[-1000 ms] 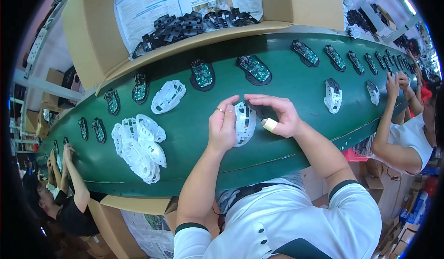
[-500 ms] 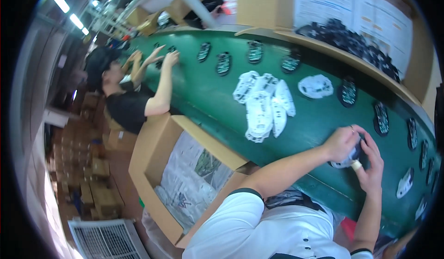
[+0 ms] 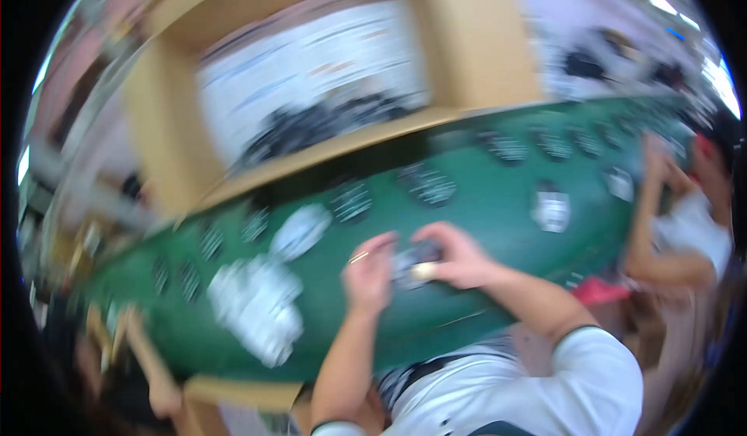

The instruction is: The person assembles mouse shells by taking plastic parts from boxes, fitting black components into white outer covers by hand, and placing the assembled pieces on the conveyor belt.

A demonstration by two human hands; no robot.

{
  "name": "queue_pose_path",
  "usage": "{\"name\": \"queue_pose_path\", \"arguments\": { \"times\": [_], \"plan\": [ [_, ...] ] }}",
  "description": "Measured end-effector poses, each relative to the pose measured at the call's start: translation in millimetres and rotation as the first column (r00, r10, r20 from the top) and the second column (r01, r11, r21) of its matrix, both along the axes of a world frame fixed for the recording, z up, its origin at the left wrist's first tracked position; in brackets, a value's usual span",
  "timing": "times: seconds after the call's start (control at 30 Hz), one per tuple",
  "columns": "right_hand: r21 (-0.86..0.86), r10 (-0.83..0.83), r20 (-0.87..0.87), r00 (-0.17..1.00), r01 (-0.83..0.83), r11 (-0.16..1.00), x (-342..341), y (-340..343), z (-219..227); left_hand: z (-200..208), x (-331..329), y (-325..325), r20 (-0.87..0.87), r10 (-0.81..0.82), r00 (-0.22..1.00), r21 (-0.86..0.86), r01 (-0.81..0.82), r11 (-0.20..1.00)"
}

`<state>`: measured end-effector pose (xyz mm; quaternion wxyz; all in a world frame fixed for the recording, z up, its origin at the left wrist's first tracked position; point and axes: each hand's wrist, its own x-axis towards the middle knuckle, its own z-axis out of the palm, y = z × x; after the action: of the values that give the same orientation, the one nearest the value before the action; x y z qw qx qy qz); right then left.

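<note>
Over the green work surface (image 3: 482, 218), my left hand (image 3: 367, 276) and my right hand (image 3: 459, 259) meet around a small grey-and-black plastic part (image 3: 406, 265). Both hands look closed on it, though motion blurs the fingers and the part's details. A ring shows on a left finger, and a pale cover sits on the right thumb. To the left of my hands lies a pile of white plastic shells (image 3: 257, 304). A single white shell (image 3: 302, 231) rests just beyond the pile. Black housings with green circuit boards, among them one housing (image 3: 428, 185), line the far side.
A cardboard box (image 3: 443, 117) holding black parts and printed sheets stands along the far edge. An open carton (image 3: 249, 393) is at the lower left. Co-workers are at both ends, with a person's arm (image 3: 148, 358) at left and another person (image 3: 681, 230) at right.
The view has swung to the right, bringing the right-hand co-worker into sight and blurring the picture. My hands stay together at the part; my left hand has shifted from over it to its left side.
</note>
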<state>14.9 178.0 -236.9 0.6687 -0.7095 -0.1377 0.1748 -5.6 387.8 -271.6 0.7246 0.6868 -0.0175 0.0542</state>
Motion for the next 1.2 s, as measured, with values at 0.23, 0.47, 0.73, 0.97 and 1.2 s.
{"name": "queue_pose_path", "arguments": {
  "times": [0.23, 0.47, 0.73, 0.97, 1.2],
  "plan": [
    [0.51, 0.166, -0.475, 0.864, 0.116, 0.852, -3, 9, -22, 3, -2, -20, 0.245, 0.029, 0.969, -0.397, 0.073, 0.915],
    [0.311, 0.255, -0.283, 0.925, -0.163, 0.936, -4, 4, -36, 7, -8, -7, 0.284, -0.095, 0.954, -0.393, 0.206, 0.896],
    [0.266, 0.067, -0.094, 0.993, -0.039, 0.963, -11, 17, -23, 17, -6, -2, 0.4, -0.101, 0.911, -0.128, 0.165, 0.978],
    [-0.035, 0.059, 0.345, 0.937, -0.049, 0.998, -16, 17, -23, 38, -10, -1, 0.48, -0.093, 0.872, 0.401, -0.124, 0.908],
    [-0.092, 0.091, 0.581, 0.809, -0.046, 0.995, -20, 13, -12, 30, -13, -10, 0.573, -0.23, 0.786, 0.699, -0.323, 0.638]
  ]
}}
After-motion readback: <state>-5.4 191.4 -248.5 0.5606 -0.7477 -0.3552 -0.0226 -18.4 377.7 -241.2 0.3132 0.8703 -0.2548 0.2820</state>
